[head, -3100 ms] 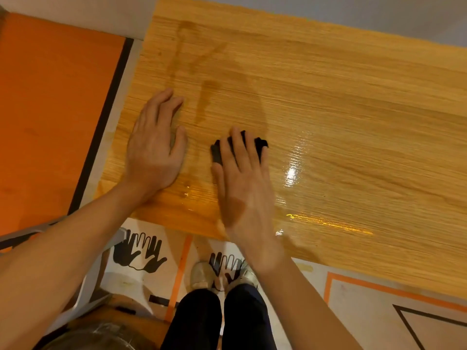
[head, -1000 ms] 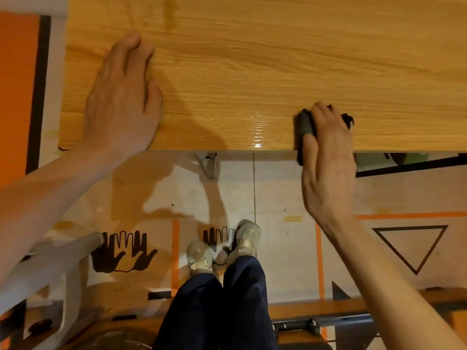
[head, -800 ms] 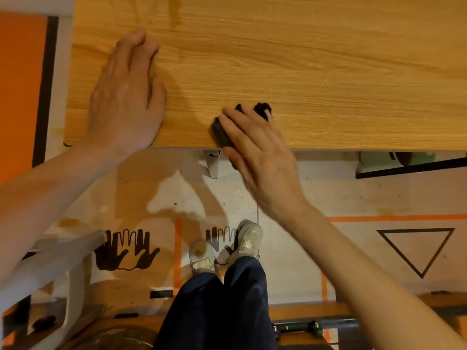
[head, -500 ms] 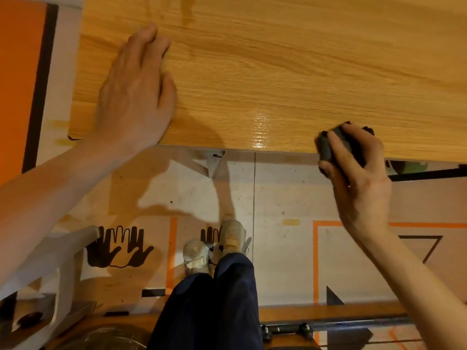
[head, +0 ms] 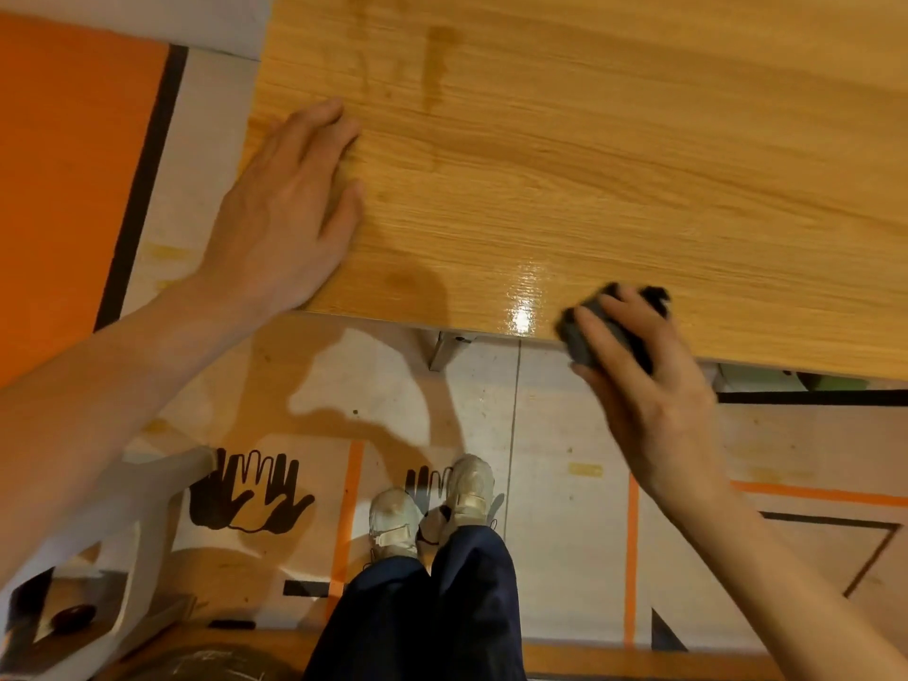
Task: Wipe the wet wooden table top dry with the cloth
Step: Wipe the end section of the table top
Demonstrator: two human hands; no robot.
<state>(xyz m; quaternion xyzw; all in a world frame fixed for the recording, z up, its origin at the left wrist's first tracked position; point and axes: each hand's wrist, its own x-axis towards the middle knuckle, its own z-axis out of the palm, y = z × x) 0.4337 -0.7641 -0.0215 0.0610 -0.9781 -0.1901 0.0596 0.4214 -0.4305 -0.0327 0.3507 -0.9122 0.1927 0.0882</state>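
The dark cloth is bunched into a wad at the near edge of the wooden counter, right of centre, partly overhanging that edge. The right hand is clenched around it from the near side, fingers curled over the top and pressing it to the wood, so the cloth lies directly under and just beyond that hand. It is well apart from the left hand, which rests flat and released, palm down, on the counter's near left corner, grasping nothing and apparently steadying the top.

The relation that matters is between the cloth and the glossy wet patch, which shines just to the cloth's left along the same near edge, between the two hands and much closer to the right one. A short sweep leftward along the edge would likely take it. Further off, a faint darker streak runs toward the far side above the left hand; it may be remaining damp, though I cannot tell for sure. The rest of the wood looks matt and probably dry.
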